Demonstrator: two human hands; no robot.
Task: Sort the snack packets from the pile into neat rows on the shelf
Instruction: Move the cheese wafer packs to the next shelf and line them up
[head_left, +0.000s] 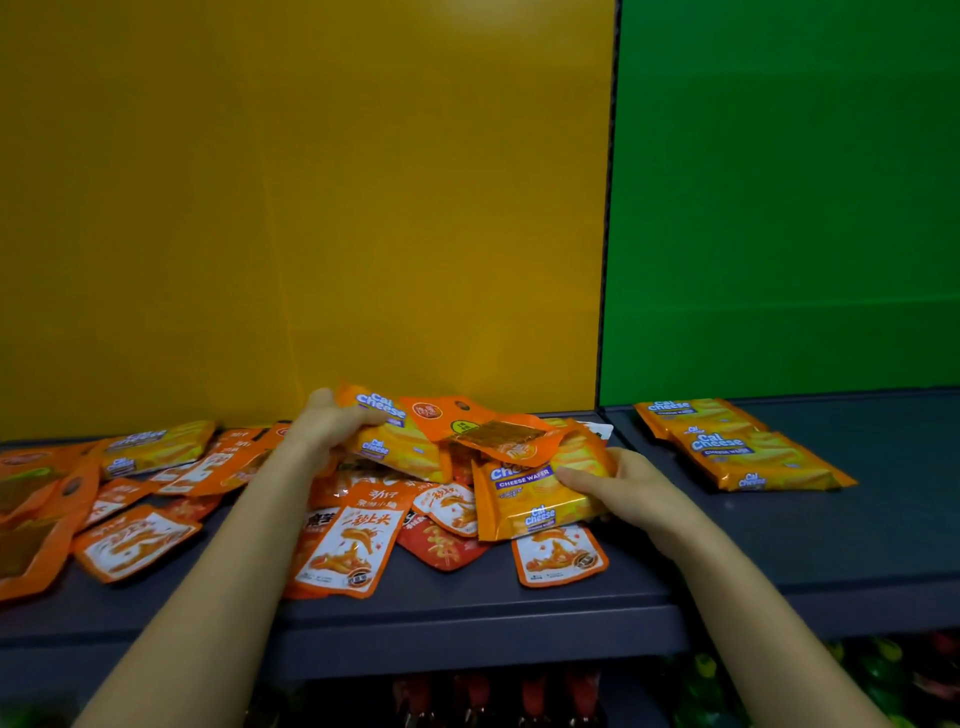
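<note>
A pile of orange snack packets (358, 540) lies on the dark grey shelf (467, 613) before the yellow back panel. My left hand (324, 423) grips a yellow Cal Cheese wafer packet (400, 441) at the back of the pile. My right hand (618, 483) holds another Cal Cheese wafer packet (535, 499) by its right end. An orange packet with a clear window (493, 434) lies on top between them. To the right, two Cal Cheese packets (737, 447) lie stacked in front of the green panel.
More orange packets (47, 499) and one Cal Cheese packet (156, 447) spread along the shelf's left part. A dark seam (608, 260) splits the yellow and green back panels. Below the shelf edge, coloured goods (857, 675) show on a lower level.
</note>
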